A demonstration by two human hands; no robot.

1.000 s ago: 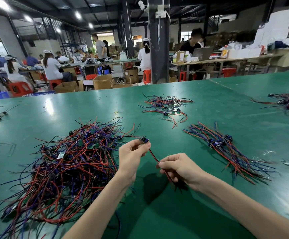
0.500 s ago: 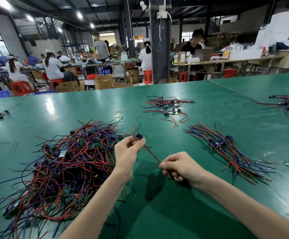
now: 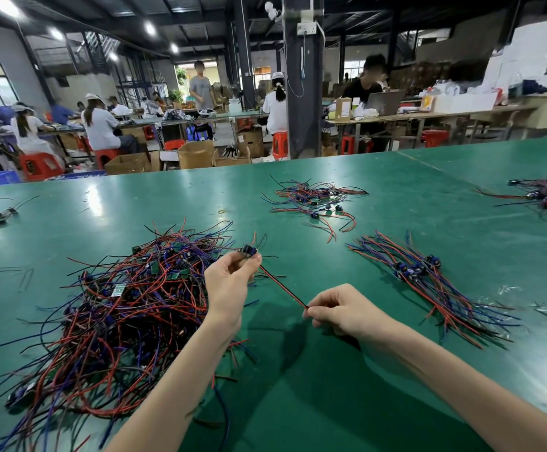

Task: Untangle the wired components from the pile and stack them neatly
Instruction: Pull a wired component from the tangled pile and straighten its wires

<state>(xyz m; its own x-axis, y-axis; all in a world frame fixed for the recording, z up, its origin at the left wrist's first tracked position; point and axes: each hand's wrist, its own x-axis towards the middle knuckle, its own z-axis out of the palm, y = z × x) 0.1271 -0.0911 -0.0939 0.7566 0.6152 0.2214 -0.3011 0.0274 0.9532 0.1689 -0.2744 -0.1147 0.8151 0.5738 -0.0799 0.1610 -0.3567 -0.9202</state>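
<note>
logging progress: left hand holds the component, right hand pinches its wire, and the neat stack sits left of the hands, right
No: the head view shows the neat stack right of the right hand; left hand, component and wire are as stated.

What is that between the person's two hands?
In the head view, a red-and-black wire stretches from the small component pinched by the left hand to the right hand, which pinches it.

Dark pillar [image 3: 301, 93], ceiling lights [image 3: 150, 27], red stools [image 3: 40, 164].
</note>
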